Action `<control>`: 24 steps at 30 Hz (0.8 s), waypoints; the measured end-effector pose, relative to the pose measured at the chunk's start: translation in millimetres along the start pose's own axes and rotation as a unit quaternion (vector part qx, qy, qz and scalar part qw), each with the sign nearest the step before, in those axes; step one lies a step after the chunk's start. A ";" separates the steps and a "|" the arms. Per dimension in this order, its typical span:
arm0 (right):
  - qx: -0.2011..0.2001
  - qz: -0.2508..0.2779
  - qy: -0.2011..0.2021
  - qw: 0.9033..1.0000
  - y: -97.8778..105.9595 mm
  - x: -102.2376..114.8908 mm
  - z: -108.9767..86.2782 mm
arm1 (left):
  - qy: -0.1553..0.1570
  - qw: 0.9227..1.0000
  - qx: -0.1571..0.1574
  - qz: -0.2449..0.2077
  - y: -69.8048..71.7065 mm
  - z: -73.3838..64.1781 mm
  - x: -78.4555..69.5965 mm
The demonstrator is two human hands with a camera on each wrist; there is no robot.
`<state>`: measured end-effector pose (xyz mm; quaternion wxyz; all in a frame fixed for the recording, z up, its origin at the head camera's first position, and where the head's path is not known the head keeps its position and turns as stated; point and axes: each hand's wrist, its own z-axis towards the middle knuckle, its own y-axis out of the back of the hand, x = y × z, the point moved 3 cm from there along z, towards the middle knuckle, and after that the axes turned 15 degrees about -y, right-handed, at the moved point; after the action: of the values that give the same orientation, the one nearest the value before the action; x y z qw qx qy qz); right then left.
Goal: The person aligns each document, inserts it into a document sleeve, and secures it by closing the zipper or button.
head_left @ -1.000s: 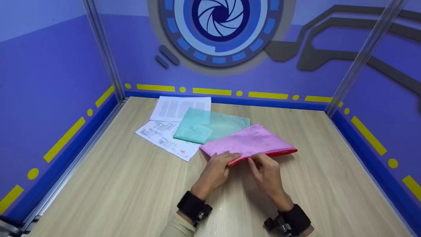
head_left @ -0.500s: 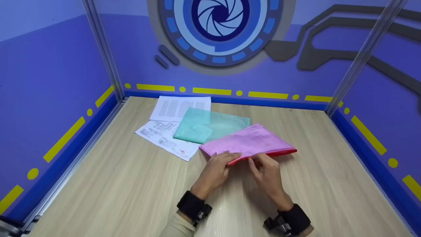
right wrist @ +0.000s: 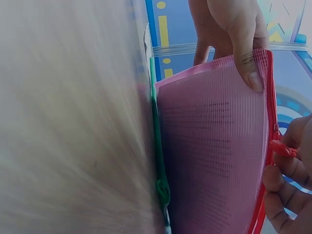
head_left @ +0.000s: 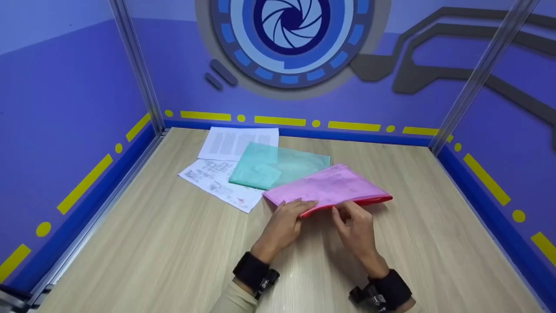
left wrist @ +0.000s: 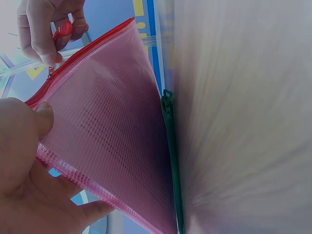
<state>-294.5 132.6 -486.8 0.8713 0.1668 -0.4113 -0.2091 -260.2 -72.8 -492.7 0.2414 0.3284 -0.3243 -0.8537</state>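
Note:
A pink mesh zipper pouch (head_left: pixel 328 187) with a red zipper (right wrist: pixel 271 105) stands tilted up from the table, printed text showing through its side. My left hand (head_left: pixel 284 224) grips its near left corner, thumb on one face and fingers behind, as the left wrist view shows. Between the fingers of my right hand (head_left: pixel 357 228) is the red zipper pull (right wrist: pixel 282 148), pinched at the zipper's edge. In the right wrist view, the zipper slider (right wrist: pixel 276 128) lies just beside that pull. Part of the pouch's lower edge is hidden behind my left hand.
Behind the pink pouch lies a green mesh pouch (head_left: pixel 299 165) with a green zipper (left wrist: pixel 171 156). It overlaps a sheet of printed text (head_left: pixel 230 141) and a sheet with drawings (head_left: pixel 217 184). Blue-purple walls (head_left: pixel 173 74) enclose the wooden table (head_left: pixel 173 252) at the back and sides.
My right hand has shifted slightly right along the red zipper with the pull. My left hand stays on the pouch's corner, and the green pouch and sheets have not moved.

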 end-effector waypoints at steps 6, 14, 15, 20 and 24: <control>-0.009 0.002 0.013 1.000 0.2 0.4 0.5 | -0.007 1.000 -0.012 -0.001 0.9 0.1 -1.3; -0.013 0.000 0.001 1.000 1.6 -1.3 0.4 | -0.007 1.000 -0.007 0.005 0.4 -0.2 -0.9; -0.013 0.000 0.000 1.000 1.8 -1.5 0.4 | -0.007 1.000 -0.007 0.005 0.3 0.0 -0.8; -0.013 0.002 -0.001 1.000 2.3 -1.9 0.8 | -0.004 1.000 -0.006 0.001 0.4 0.2 -0.7; -0.020 0.003 0.003 1.000 2.2 -2.1 1.1 | -0.001 1.000 -0.005 -0.004 1.0 0.2 -0.9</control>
<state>-296.1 135.4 -486.4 0.8766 0.1484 -0.4046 -0.2141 -259.5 -72.9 -491.5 0.2395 0.3279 -0.3190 -0.8564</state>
